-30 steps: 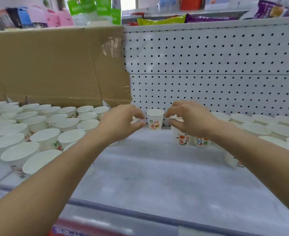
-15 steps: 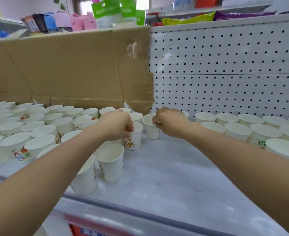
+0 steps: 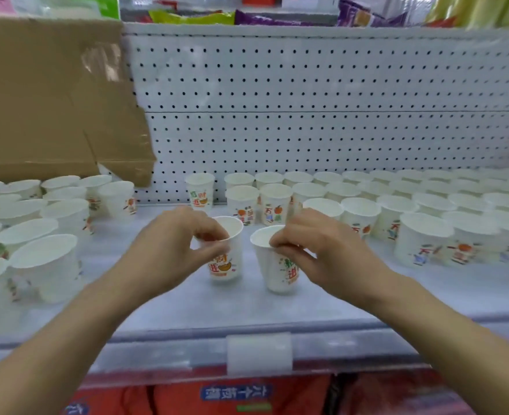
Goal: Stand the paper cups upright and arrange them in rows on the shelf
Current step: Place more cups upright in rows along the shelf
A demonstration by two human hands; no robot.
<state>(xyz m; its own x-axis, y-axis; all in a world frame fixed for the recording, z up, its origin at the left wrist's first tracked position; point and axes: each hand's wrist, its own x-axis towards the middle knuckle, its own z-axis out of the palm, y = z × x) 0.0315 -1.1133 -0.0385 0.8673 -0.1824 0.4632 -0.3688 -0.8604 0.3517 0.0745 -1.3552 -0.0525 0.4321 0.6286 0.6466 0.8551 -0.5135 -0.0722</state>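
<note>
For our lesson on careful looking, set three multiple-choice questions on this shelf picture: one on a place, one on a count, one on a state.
1. Where does the cardboard stand? A. back left of the shelf B. back right C. on the front rail
2. How many cups do the hands pinch? A. one B. two C. four
3. Which way do those cups' mouths face? A. down B. sideways C. up

1 A: it stands left of the pegboard.
2 B: the left hand pinches the left cup, the right hand the right cup.
3 C: both open rims show from above.
</note>
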